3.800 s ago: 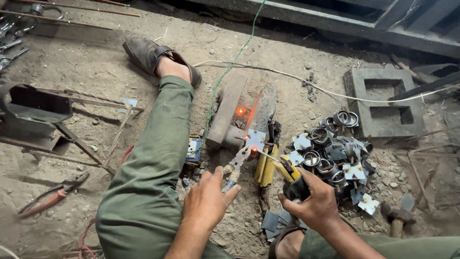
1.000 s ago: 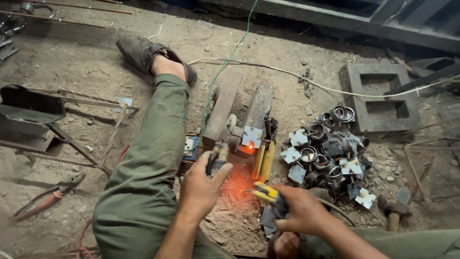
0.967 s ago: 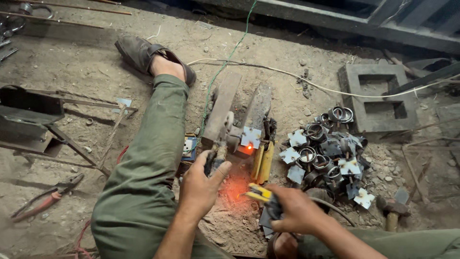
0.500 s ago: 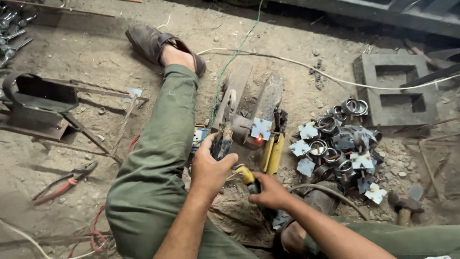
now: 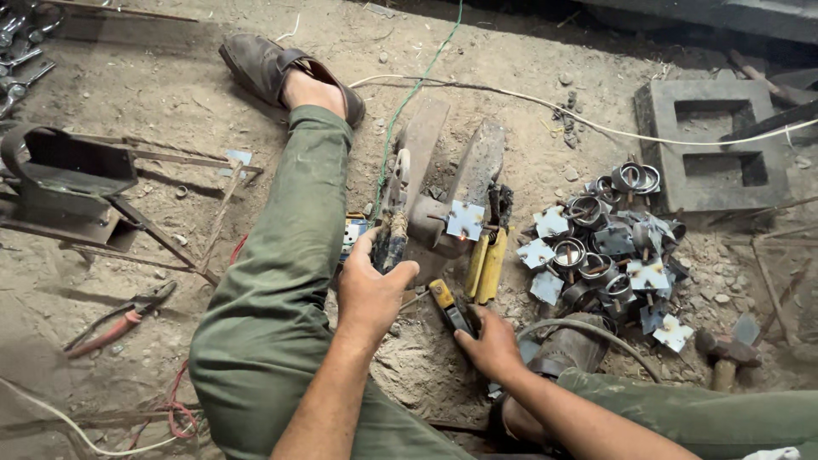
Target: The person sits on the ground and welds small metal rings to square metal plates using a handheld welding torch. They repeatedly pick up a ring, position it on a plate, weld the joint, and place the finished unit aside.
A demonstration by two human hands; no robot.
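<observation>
The bright orange glow at the small metal plate [image 5: 465, 220] is now only a faint spark. The right hand [image 5: 492, 342] with its yellow-handled holder [image 5: 449, 305] is lower and pulled back from the plate, resting near the dirt floor [image 5: 119, 247]. The left hand [image 5: 372, 290] grips the pliers [image 5: 394, 223] more upright.

Head-camera view, looking down on the seated worker. Both legs were clad in olive-green trousers of plain woven cloth, creased along the thigh and gathered at the knee; the left trouser leg [image 5: 281, 281] ended at a bare ankle. The left foot wore a dark brown, dust-covered slip-on shoe [image 5: 273, 68] with a worn, open heel. The right trouser leg [image 5: 682, 413] was of the same green fabric. Both forearms were bare, with no sleeves, gloves, watch or rings visible on the left hand [image 5: 371, 290] or the right hand [image 5: 492, 345].
</observation>
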